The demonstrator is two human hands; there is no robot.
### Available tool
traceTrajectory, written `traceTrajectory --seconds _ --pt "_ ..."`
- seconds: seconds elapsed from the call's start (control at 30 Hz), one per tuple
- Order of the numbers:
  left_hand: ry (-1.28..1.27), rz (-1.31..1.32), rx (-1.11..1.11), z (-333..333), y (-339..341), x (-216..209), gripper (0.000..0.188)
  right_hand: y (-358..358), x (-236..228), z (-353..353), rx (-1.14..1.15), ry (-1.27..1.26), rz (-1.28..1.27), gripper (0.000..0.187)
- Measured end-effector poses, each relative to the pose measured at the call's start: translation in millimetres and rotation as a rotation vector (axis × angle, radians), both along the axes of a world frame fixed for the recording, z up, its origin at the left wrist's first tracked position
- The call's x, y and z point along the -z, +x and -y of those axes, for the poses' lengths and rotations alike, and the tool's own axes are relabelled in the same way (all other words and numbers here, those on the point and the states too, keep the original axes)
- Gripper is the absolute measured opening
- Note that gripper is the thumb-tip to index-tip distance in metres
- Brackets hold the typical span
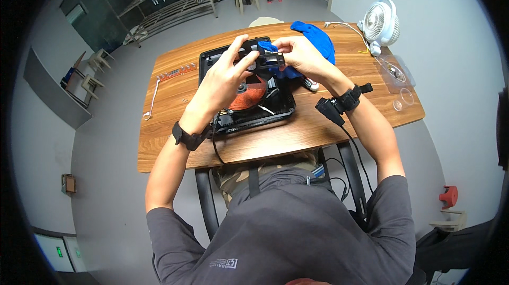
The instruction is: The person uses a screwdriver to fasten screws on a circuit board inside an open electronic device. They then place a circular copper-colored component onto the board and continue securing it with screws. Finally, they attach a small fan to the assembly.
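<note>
On the table lies an opened black appliance housing point(249, 123) with a round copper-coloured coil point(249, 94) inside, like an induction cooker's. Above it a small black plastic part point(271, 61) is held between my hands. The fingers of my left hand point(225, 76) grip its left end, with one finger raised. My right hand point(303, 56) pinches its right end. A blue cloth point(268, 46) shows at my right fingertips. More blue cloth point(318, 41) is spread behind and below that hand; whether it is one piece is hidden.
A white remote control point(309, 83) lies right of the housing. Farther right are a white fan point(380, 23), its cable, and a clear plastic tray point(395, 70). An orange-red strip point(177, 72) and a white cable point(152, 99) lie on the left. Black cables hang from my wrist straps.
</note>
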State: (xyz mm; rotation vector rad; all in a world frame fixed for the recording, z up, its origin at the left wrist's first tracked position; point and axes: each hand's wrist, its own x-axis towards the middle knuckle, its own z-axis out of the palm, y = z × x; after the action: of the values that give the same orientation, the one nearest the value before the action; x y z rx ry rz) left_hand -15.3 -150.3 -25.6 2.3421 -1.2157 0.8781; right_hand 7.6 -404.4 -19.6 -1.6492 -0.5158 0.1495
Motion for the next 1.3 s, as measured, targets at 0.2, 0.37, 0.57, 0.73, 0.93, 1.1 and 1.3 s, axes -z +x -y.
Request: traceTrajectory --seconds 0.2,0.37,0.57,0.73,0.93,1.1,1.3 --pt "-0.026 -0.04 -0.008 -3.2 0.0 0.8 0.063 -5.7 -2.5 5.7 0.053 0.064 -0.025 0.028" --pt "-0.011 -0.048 -0.049 -14.4 7.3 9.5 0.062 -1.7 -10.6 26.3 0.119 0.141 -0.035 0.037" --pt "0.11 0.098 0.028 -0.3 -0.4 -4.7 0.063 -4.0 -12.4 1.8 -0.045 0.066 0.068 0.047" --pt "0.171 0.094 0.102 5.8 3.8 -11.0 0.042 4.6 -14.9 -1.2 -0.109 -0.052 0.066 0.042" --pt "0.206 0.12 0.054 3.7 -1.0 -13.2 0.057 -0.7 -9.2 -12.7 0.196 -0.224 0.285 0.029" --pt "0.124 0.027 0.06 1.1 0.6 -13.4 0.077 -3.9 -9.6 -16.6 0.344 -0.159 0.377 0.029" --pt "0.196 0.086 0.038 -0.1 0.5 -15.6 0.069 11.8 -11.8 3.6 0.4 0.03 0.257 0.03"
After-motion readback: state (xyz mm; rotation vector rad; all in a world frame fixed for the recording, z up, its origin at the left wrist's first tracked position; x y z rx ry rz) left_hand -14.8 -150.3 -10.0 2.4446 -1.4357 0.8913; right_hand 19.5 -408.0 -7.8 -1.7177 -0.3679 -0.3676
